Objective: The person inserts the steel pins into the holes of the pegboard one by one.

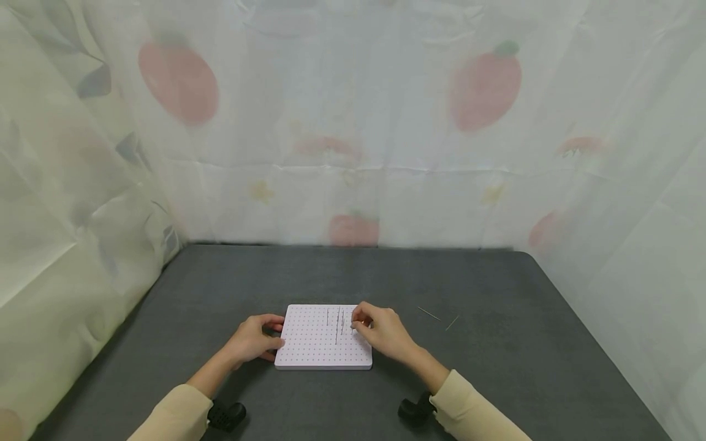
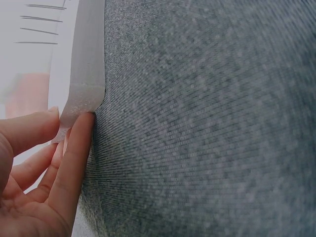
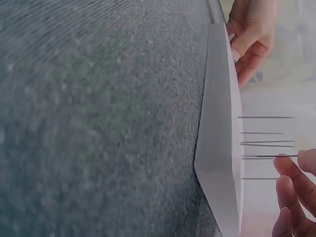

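A white board (image 1: 303,349) dotted with rows of small holes lies flat on the dark table. My left hand (image 1: 255,339) grips its left edge, thumb on the top face and fingers against the side, as the left wrist view shows at the board's corner (image 2: 86,64). Several thin metal pins (image 3: 266,117) stand upright in the board's right half. Over that half, my right hand (image 1: 384,332) pinches a thin dark pin (image 3: 269,156) between thumb and forefinger, its lower end at or close to the board's surface. Whether it sits in a hole I cannot tell.
Two loose thin pins, a longer pin (image 1: 429,313) and a shorter pin (image 1: 452,323), lie on the dark table (image 1: 496,367) to the right of the board. A pale curtain (image 1: 353,122) with fruit prints hangs behind the table and along both sides.
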`<state>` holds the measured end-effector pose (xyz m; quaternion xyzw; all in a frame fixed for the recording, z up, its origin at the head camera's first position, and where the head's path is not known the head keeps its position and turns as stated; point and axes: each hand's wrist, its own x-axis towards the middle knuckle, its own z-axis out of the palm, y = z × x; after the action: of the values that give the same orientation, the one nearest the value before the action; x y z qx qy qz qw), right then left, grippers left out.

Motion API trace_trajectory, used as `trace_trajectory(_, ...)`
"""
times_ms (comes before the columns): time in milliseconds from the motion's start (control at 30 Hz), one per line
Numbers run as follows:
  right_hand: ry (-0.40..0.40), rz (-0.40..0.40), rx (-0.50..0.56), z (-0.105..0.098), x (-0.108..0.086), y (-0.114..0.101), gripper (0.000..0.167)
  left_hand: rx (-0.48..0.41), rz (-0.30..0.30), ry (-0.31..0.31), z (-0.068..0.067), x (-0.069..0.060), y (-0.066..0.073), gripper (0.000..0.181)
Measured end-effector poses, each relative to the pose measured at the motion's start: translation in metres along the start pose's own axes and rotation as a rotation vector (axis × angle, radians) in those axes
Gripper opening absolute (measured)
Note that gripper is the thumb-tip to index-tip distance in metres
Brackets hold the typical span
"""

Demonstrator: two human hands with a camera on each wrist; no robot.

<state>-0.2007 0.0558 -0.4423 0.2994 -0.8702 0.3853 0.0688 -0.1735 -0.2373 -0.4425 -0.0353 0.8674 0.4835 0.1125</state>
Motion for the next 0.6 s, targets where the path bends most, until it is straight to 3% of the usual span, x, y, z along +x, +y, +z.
trace_trajectory(600, 0.009, -0.028, -0.07, 0.014, 0.002, 0.002, 0.009, 0.006, 0.001, 0.002, 0.001, 0.001, 0.0, 0.054)
